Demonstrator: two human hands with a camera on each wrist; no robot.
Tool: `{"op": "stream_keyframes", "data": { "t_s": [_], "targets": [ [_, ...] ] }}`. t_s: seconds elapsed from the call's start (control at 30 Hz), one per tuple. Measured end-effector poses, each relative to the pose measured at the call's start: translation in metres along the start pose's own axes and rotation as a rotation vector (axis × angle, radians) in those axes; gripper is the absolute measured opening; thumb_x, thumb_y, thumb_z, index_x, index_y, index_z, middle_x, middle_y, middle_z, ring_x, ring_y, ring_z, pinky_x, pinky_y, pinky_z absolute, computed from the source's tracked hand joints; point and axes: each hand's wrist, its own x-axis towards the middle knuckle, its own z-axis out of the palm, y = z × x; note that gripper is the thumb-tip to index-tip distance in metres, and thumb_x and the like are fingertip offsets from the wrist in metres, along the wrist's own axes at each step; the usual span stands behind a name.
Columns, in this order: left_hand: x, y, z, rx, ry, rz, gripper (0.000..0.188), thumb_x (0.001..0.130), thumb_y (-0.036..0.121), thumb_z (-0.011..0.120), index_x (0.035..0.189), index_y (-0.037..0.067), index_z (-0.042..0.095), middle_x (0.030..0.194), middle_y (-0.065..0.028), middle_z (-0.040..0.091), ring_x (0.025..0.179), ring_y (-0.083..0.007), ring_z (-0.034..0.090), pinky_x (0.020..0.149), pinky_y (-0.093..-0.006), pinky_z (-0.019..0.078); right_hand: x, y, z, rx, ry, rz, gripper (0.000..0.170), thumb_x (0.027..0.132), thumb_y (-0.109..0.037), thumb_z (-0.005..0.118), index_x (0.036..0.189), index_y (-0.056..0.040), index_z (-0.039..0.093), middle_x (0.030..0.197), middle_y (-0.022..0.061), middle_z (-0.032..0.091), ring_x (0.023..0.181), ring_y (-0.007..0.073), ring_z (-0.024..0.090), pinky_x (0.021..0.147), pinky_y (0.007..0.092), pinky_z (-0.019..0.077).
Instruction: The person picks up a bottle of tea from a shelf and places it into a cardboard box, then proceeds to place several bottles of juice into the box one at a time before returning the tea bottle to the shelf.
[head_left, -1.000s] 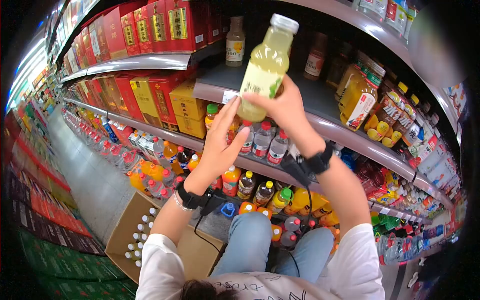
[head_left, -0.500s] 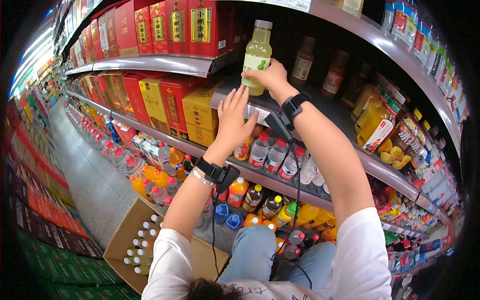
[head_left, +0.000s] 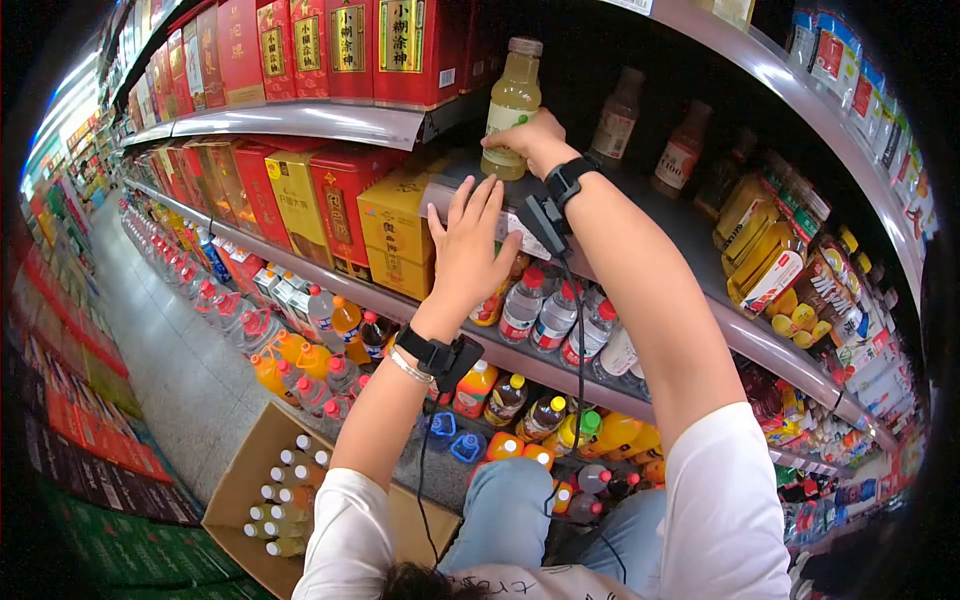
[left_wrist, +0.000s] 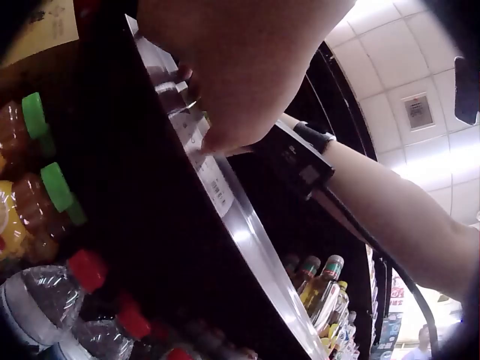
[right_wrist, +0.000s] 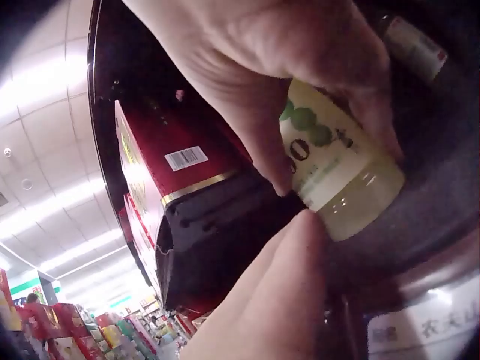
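A bottle of pale yellow-green juice (head_left: 514,85) stands upright at the left end of the upper shelf (head_left: 640,225). My right hand (head_left: 532,140) grips it round the middle, thumb on the near side; in the right wrist view the bottle's label (right_wrist: 319,142) shows green fruit between thumb and fingers. Just below, my left hand (head_left: 466,245) has its fingers extended, with the fingertips at the shelf's front edge. From the left wrist view, that hand (left_wrist: 240,67) is close to the price label (left_wrist: 214,184) on the edge strip.
Farther right on the same shelf stand a brown bottle (head_left: 618,115) and a pink-labelled one (head_left: 682,150). Red gift boxes (head_left: 350,60) border the left side. Red-capped water bottles (head_left: 555,315) line the shelf below. An open carton (head_left: 235,470) with several white-capped bottles sits on the floor.
My right hand has carried the juice bottle from in front of the shelf back and down onto its left end. The left hand has come off the bottle's base and lowered to the shelf edge.
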Motion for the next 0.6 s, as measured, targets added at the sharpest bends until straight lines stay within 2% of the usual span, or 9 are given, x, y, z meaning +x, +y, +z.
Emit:
{"op": "stream_keyframes", "data": {
  "t_s": [0.13,0.2,0.23,0.3,0.33,0.43,0.47,0.57,0.6],
  "targets": [
    [-0.004,-0.003,-0.004,-0.108,0.102,-0.035,0.057,0.087,0.024,0.061,0.138,0.005,0.045,0.146,-0.0129,0.041,0.138,-0.0325,0.032,0.11,-0.0644,0.0152,0.01,0.001,0.002,-0.091,-0.015,0.043,0.069,0.049,-0.03,0.095,0.105,0.0,0.066,0.103,0.0146,0.07,0.094,0.0228,0.069,0.082,0.0312,0.0542],
    [-0.008,-0.008,-0.011,-0.169,0.209,-0.056,0.055,0.087,0.021,0.061,0.137,0.005,0.046,0.145,-0.014,0.043,0.136,-0.0332,0.035,0.11,-0.062,0.0174,0.012,0.001,-0.003,-0.096,-0.079,0.038,0.079,0.049,-0.039,0.094,0.11,0.0021,0.064,0.112,0.0172,0.067,0.102,0.0264,0.067,0.087,0.0328,0.0539],
    [-0.01,-0.009,-0.018,-0.151,0.217,-0.06,0.054,0.087,0.02,0.061,0.137,0.005,0.046,0.144,-0.0147,0.044,0.135,-0.0332,0.037,0.11,-0.056,0.0209,0.01,0.001,-0.004,-0.098,-0.112,0.039,0.084,0.05,-0.044,0.093,0.113,0.0031,0.062,0.116,0.0185,0.066,0.106,0.0282,0.066,0.09,0.0336,0.0537],
    [-0.013,-0.007,-0.037,-0.115,0.23,-0.07,0.051,0.089,0.017,0.061,0.136,0.004,0.047,0.142,-0.0162,0.047,0.133,-0.0334,0.04,0.11,-0.0441,0.0277,0.013,0.001,0.002,-0.132,-0.05,0.049,0.078,0.05,-0.039,0.094,0.107,0.0039,0.065,0.109,0.0163,0.068,0.098,0.0243,0.068,0.084,0.032,0.0542],
    [-0.014,-0.007,-0.044,-0.108,0.251,-0.059,0.049,0.088,0.015,0.061,0.134,0.003,0.049,0.14,-0.0159,0.049,0.13,-0.0343,0.043,0.109,-0.0437,0.0302,0.017,0.002,0.005,-0.15,-0.02,0.053,0.074,0.05,-0.037,0.095,0.103,0.0043,0.066,0.105,0.0153,0.069,0.094,0.0224,0.069,0.081,0.0313,0.0544],
    [-0.026,-0.015,-0.054,-0.166,0.259,-0.051,0.051,0.085,0.016,0.062,0.134,0.005,0.048,0.141,-0.0145,0.047,0.13,-0.0348,0.042,0.108,-0.0539,0.0259,0.026,0.006,0.012,-0.177,-0.042,0.071,0.077,0.049,-0.038,0.095,0.105,0.005,0.065,0.106,0.0156,0.069,0.094,0.0222,0.069,0.081,0.0311,0.0547],
    [-0.029,-0.016,-0.061,-0.145,0.271,-0.038,0.05,0.085,0.014,0.063,0.132,0.004,0.05,0.139,-0.0152,0.048,0.127,-0.0352,0.044,0.107,-0.0506,0.0286,0.029,0.008,0.016,-0.17,-0.051,0.092,0.077,0.053,-0.036,0.095,0.109,0.0056,0.063,0.11,0.0158,0.067,0.099,0.0231,0.066,0.083,0.0349,0.053],
    [-0.049,-0.02,-0.089,-0.103,0.269,-0.067,0.047,0.085,0.014,0.063,0.13,0.003,0.053,0.136,-0.0163,0.051,0.125,-0.0362,0.046,0.106,-0.0483,0.0314,0.03,0.017,0.018,-0.012,-0.19,0.116,0.074,0.059,-0.033,0.093,0.113,0.0057,0.061,0.114,0.0148,0.065,0.105,0.0245,0.062,0.086,0.0383,0.0493],
    [-0.057,-0.021,-0.101,-0.125,0.265,-0.082,0.045,0.084,0.011,0.063,0.128,0.003,0.054,0.134,-0.0166,0.053,0.123,-0.036,0.048,0.105,-0.0457,0.0343,0.018,0.017,0.014,0.113,-0.218,0.086,0.068,0.064,-0.03,0.09,0.115,0.0044,0.061,0.116,0.0143,0.064,0.108,0.0258,0.059,0.088,0.0399,0.0461]
  ]
}}
